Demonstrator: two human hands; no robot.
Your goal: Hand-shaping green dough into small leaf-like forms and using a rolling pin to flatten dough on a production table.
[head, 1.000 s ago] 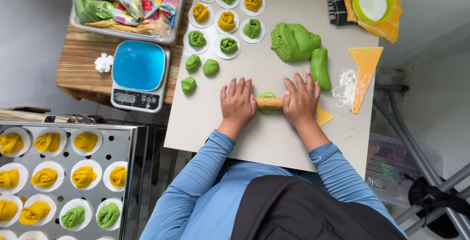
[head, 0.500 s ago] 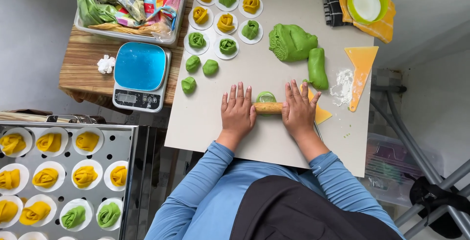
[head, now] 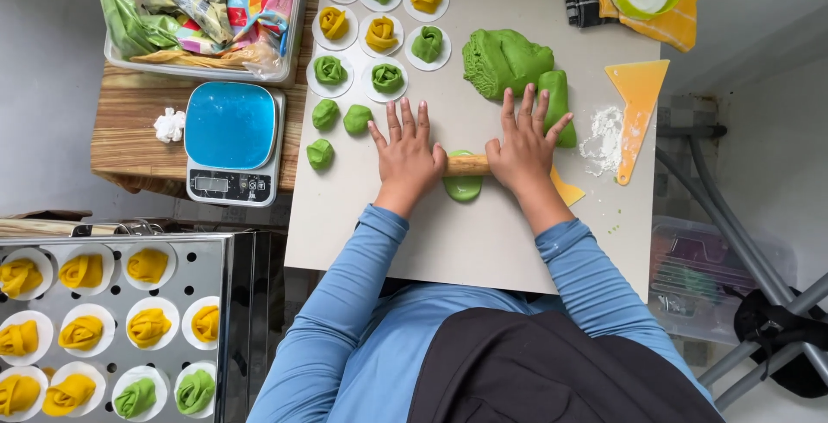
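My left hand (head: 409,152) and my right hand (head: 523,144) lie flat, fingers spread, on the two ends of a wooden rolling pin (head: 467,165). Under the pin sits a flattened piece of green dough (head: 463,188) on the pale work board (head: 483,242). A big lump of green dough (head: 503,61) and a green dough log (head: 556,95) lie just beyond my right hand. Three small green dough balls (head: 339,117) rest left of my left hand.
Shaped green and yellow dough pieces on white paper rounds (head: 379,9) line the board's far edge. A blue kitchen scale (head: 231,140), a bin of packets (head: 203,9), a yellow scraper (head: 636,104), a flour pile (head: 602,138), a steel tray of pieces (head: 112,328).
Both hands have rolled the pin away from me across the green dough, and the fingers have spread flatter. The dough piece now shows on the near side of the pin.
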